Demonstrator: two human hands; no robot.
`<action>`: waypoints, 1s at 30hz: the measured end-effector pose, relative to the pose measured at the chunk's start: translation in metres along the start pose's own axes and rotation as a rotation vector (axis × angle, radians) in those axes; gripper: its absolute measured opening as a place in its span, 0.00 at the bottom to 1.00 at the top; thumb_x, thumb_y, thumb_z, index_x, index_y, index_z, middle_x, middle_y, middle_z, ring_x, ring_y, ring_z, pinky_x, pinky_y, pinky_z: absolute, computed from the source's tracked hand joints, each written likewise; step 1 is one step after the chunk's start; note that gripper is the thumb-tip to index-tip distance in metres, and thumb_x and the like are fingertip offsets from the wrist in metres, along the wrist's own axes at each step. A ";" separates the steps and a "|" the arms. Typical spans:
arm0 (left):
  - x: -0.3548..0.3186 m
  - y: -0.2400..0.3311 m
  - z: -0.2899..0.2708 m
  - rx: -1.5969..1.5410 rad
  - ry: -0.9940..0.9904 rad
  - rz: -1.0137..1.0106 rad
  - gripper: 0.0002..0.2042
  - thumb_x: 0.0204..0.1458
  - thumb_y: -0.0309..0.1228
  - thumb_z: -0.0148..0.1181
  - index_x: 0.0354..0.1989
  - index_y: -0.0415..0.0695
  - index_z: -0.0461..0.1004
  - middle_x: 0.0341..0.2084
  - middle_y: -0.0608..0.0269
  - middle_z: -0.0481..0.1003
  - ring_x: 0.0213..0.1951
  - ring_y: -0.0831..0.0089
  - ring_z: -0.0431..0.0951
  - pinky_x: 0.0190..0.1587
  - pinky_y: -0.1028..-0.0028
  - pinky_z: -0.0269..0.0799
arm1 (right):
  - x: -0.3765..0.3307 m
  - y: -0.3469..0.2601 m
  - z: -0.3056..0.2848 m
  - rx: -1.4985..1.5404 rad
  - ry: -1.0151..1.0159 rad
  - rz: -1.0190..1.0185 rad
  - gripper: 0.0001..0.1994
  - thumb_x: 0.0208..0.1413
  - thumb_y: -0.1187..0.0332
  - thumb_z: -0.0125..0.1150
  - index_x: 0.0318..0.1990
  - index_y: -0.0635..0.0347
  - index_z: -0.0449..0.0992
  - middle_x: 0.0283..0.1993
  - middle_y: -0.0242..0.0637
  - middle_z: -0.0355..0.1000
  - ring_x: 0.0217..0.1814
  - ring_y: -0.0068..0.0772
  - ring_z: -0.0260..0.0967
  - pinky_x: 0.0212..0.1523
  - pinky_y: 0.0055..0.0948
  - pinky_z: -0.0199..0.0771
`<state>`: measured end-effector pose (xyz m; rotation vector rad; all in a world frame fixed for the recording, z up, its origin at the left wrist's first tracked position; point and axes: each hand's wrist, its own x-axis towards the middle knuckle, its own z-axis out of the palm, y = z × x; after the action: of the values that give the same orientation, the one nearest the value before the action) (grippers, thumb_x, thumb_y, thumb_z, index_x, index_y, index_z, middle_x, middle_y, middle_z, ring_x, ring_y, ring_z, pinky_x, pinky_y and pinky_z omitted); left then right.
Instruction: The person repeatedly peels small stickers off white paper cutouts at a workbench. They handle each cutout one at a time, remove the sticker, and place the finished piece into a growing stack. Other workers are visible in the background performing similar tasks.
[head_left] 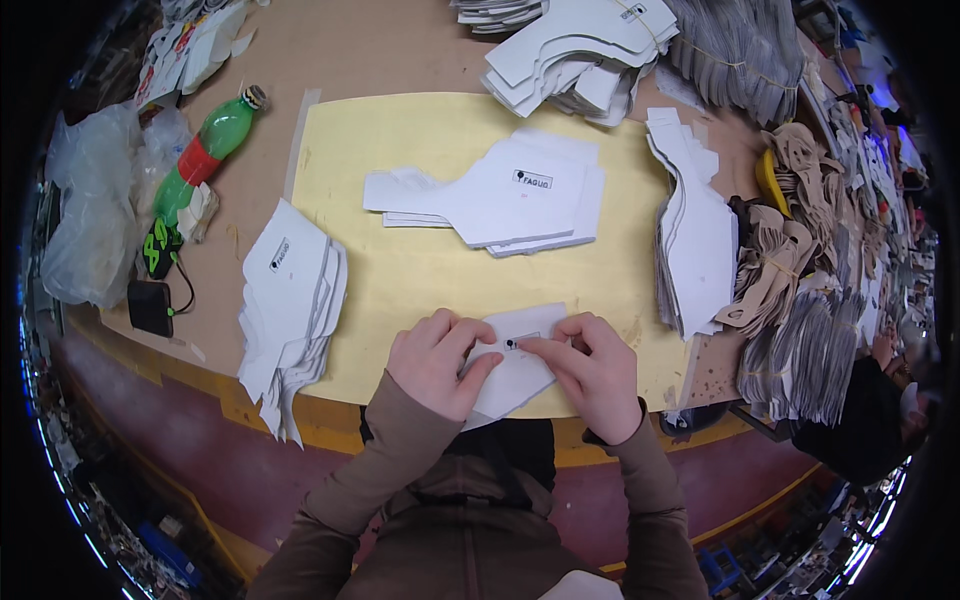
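A white cut piece [512, 388], flat like a shoe-upper part, lies near the table's front edge. It bears a small dark-printed label [511, 344]. My left hand [432, 362] is closed at the piece's left side, thumb and forefinger bent together beside the label. From the right, my right hand [594, 372] is closed too, its fingertips on the label's right end and partly covering it. Farther off lies a stack of labelled white pieces [525, 195]. Another white stack [285, 290] lies to the left, and a third [690, 220] to the right.
A yellow sheet [420, 290] covers the table's middle. At left are a green bottle [215, 140], a plastic bag [90, 210] and a black box-like device [151, 307]. Grey bundles [740, 50] and tan pieces [775, 260] crowd the right. A person [855, 420] is at far right.
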<state>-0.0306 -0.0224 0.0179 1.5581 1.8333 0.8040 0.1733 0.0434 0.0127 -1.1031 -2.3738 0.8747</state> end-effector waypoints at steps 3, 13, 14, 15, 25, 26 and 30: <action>-0.001 -0.002 -0.001 0.018 -0.018 0.007 0.05 0.47 0.29 0.71 0.32 0.46 0.81 0.25 0.61 0.71 0.28 0.62 0.74 0.31 0.65 0.68 | -0.003 0.001 0.003 -0.090 -0.007 -0.059 0.20 0.43 0.75 0.64 0.47 0.48 0.85 0.37 0.30 0.66 0.35 0.31 0.69 0.33 0.28 0.72; -0.004 0.000 0.000 0.044 0.002 -0.020 0.04 0.48 0.29 0.70 0.32 0.48 0.84 0.28 0.63 0.73 0.33 0.63 0.73 0.38 0.66 0.69 | -0.005 0.002 0.002 -0.112 -0.048 -0.066 0.20 0.45 0.75 0.65 0.49 0.50 0.84 0.38 0.34 0.66 0.37 0.34 0.69 0.35 0.31 0.72; -0.005 0.001 0.001 0.064 0.019 -0.015 0.04 0.48 0.29 0.70 0.32 0.48 0.84 0.31 0.64 0.75 0.36 0.63 0.74 0.41 0.66 0.69 | -0.005 0.004 0.003 -0.063 -0.028 -0.062 0.20 0.45 0.77 0.66 0.48 0.52 0.84 0.37 0.34 0.66 0.36 0.32 0.68 0.34 0.30 0.71; -0.008 0.001 0.003 0.147 0.082 0.049 0.05 0.48 0.29 0.70 0.34 0.49 0.84 0.34 0.65 0.76 0.39 0.64 0.74 0.44 0.64 0.68 | -0.004 0.005 0.004 -0.011 -0.005 -0.058 0.19 0.46 0.78 0.67 0.48 0.54 0.84 0.37 0.34 0.65 0.35 0.31 0.67 0.33 0.29 0.71; -0.038 0.007 0.018 0.580 0.009 0.257 0.21 0.51 0.30 0.62 0.57 0.52 0.78 0.55 0.66 0.75 0.63 0.63 0.71 0.67 0.48 0.56 | -0.005 -0.003 0.004 -0.168 0.106 -0.052 0.17 0.48 0.75 0.72 0.48 0.55 0.84 0.36 0.30 0.68 0.34 0.30 0.65 0.35 0.31 0.65; -0.039 0.009 0.018 0.601 -0.029 0.262 0.23 0.52 0.30 0.61 0.59 0.53 0.77 0.56 0.65 0.74 0.64 0.63 0.70 0.68 0.46 0.54 | -0.004 -0.003 0.002 -0.176 0.091 -0.039 0.15 0.49 0.73 0.72 0.47 0.52 0.84 0.36 0.29 0.68 0.35 0.30 0.65 0.36 0.32 0.64; -0.041 0.015 0.013 0.609 -0.135 0.257 0.26 0.54 0.30 0.54 0.64 0.53 0.72 0.60 0.57 0.71 0.66 0.61 0.68 0.68 0.39 0.52 | 0.004 0.006 -0.004 -0.134 0.050 0.010 0.11 0.50 0.68 0.73 0.42 0.46 0.86 0.34 0.25 0.67 0.36 0.28 0.66 0.38 0.32 0.59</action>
<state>-0.0053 -0.0604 0.0233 2.1977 1.8998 0.2292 0.1762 0.0512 0.0124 -1.1740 -2.4167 0.6914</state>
